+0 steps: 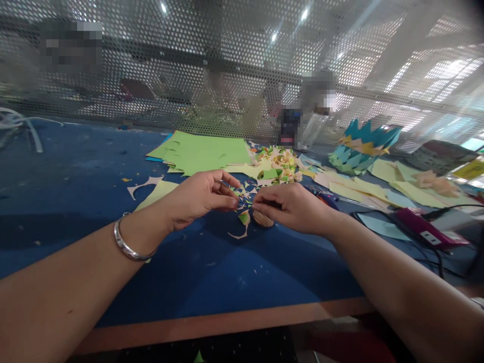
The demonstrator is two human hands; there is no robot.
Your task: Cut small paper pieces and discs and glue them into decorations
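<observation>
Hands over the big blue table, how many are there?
2: the bare left hand, near the light green paper sheets, and the bare right hand, by a small rounded brown piece. Neither is hidden.

We get fairly bright but uneven light. Strong glare comes through the mesh panel (234, 53) at the upper right, washing out its holes, and small white hot spots dot its top. The blue surface (212, 287) looks darker, and we find soft, broad shadows on it below the left hand (198, 196) and the right hand (295, 206). The bracelet (126, 243) catches a highlight. Under the surface's front edge we make out little in the gloom. Wide-angle distortion stretches the forearms (83, 275) toward the lower corners, and the right side smears into blur. Blocky pixel patches hide parts of the background.
</observation>
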